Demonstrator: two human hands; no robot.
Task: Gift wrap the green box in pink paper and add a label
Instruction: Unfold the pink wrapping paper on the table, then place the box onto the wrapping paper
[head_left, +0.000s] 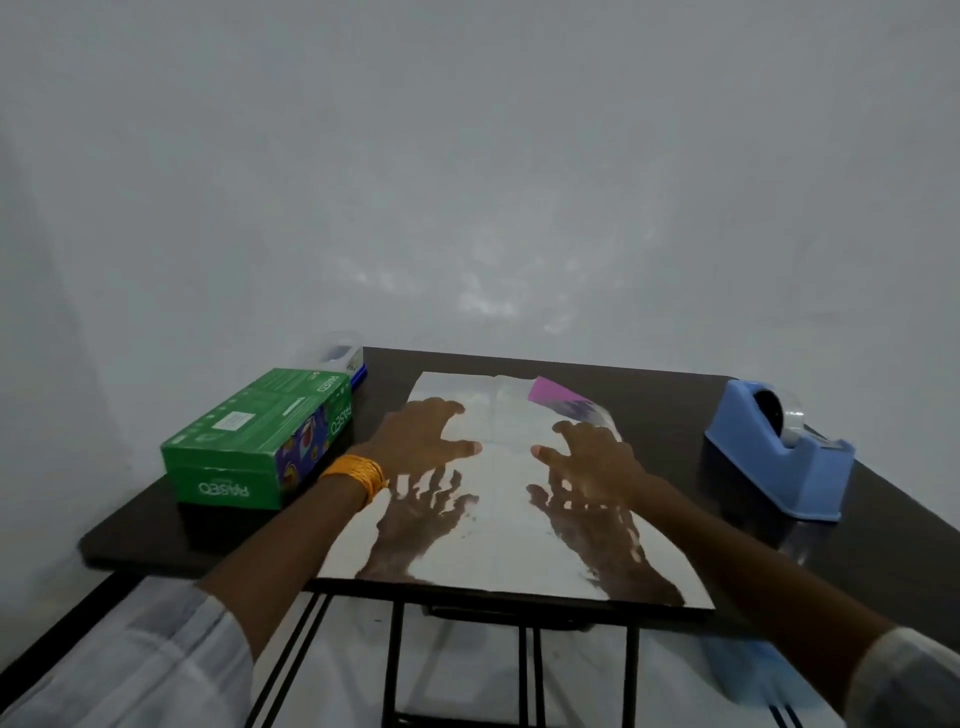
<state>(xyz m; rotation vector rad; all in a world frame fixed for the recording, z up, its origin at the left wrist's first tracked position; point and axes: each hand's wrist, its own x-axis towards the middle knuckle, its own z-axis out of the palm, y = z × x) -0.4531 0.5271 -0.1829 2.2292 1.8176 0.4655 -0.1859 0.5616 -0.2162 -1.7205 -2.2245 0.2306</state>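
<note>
Box (265, 439) left of paper (498, 519), long axis running away from me, touching neither hand | my left hand (423, 434) nearer it | my right hand (592, 454) farther | both spread flat on paper, grasping nothing

Beyond the left grip (422, 435), a small clear container (340, 355) sits half hidden behind the green box (260, 441) — its contents too blurred to tell. Both palms hide the paper (498, 519) beneath them. Past the right grip (592, 457), the sheet's pink corner (553, 395) is smeared. The tape dispenser (779, 452) hides the counter (883, 519) edge behind it — both sleeves are cut off below.
</note>
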